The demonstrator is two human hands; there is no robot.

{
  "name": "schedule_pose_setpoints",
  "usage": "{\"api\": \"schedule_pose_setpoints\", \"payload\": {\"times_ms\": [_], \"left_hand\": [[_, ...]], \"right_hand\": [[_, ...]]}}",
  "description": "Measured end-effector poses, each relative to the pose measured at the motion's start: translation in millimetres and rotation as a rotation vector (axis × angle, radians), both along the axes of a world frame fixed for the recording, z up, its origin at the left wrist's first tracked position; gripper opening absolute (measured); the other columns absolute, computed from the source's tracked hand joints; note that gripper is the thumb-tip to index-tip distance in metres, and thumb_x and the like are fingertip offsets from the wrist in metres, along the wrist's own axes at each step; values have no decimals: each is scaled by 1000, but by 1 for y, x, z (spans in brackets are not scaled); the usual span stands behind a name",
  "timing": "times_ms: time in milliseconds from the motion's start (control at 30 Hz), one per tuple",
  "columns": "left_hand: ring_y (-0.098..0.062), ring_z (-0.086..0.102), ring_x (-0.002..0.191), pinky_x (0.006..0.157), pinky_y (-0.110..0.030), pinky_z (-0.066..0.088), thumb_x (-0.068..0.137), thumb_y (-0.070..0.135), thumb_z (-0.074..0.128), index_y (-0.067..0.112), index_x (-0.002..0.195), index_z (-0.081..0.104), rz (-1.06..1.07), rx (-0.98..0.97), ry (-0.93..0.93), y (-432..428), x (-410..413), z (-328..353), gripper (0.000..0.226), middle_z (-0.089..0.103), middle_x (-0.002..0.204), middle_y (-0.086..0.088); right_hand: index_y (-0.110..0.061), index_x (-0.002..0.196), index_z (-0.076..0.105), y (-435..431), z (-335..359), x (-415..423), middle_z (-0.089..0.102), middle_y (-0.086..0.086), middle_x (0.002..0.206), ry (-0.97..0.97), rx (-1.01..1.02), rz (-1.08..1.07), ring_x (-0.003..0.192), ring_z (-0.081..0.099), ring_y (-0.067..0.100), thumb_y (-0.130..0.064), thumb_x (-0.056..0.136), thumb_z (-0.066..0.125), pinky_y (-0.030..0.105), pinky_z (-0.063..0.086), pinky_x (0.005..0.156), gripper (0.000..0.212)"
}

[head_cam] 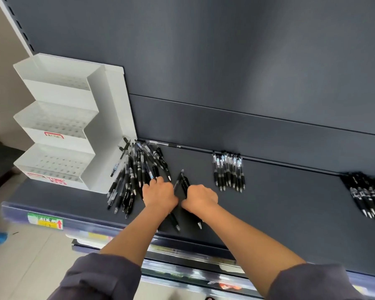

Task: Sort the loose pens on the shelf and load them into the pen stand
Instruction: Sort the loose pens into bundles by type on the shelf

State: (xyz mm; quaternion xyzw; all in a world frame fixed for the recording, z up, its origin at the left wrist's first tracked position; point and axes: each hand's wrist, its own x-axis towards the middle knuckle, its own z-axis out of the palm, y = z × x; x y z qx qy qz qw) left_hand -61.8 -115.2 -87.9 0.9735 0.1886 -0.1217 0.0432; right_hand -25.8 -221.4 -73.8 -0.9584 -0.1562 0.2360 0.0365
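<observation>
Reaching forward, right hand point(200, 198) grips a pen bundle point(185, 183); left hand point(159, 194), curled, touches the pile point(134, 169), grip unclear.

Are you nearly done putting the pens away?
Not nearly. The middle bunch and the right bunch lie sorted on the shelf. The right hand grips a few pens; the left hand touches the messy pile. The pen stand holds no pens yet, so all loading is left.

R pen pile point(369, 197) cut off by frame edge; price label point(45, 221) txt blurred, unreadable.
</observation>
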Motion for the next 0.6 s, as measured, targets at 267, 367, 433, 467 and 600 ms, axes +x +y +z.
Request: {"api": "schedule_pose_setpoints", "payload": {"times_ms": [267,367,433,467,600], "left_hand": [[-30,55,108,85,-39,36,96,34,41,14,112,51,85,-129,-221,8,1,9,27,63,109,-7],[-31,60,92,75,-36,38,96,30,43,14,102,49,135,-376,-324,12,10,19,18,66,92,-8],[-27,60,88,76,-33,43,93,26,52,14,97,57,195,-593,-442,13,19,24,13,65,90,-7],[-23,60,86,76,-30,44,91,22,57,13,94,60,210,-694,-511,13,23,25,10,66,90,-6],[-13,54,71,70,-27,43,84,14,67,16,81,63,252,-1030,-659,0,37,33,6,62,78,4]], "right_hand": [[-15,80,48,-11,3,11,56,4,90,62,85,-86,83,57,27,-26,87,51,28,39,61,14],[-8,106,51,-16,9,18,62,12,107,-11,206,-171,99,60,32,-27,91,46,31,40,67,24],[-6,110,47,-22,13,25,63,15,107,-87,316,-225,95,61,34,-25,93,44,32,40,66,26],[-6,108,46,-26,16,27,64,15,103,-121,361,-247,91,61,34,-24,94,43,33,40,64,24],[-7,101,43,-46,25,38,63,16,93,-190,468,-329,86,61,37,-25,95,43,37,45,66,19]]}}
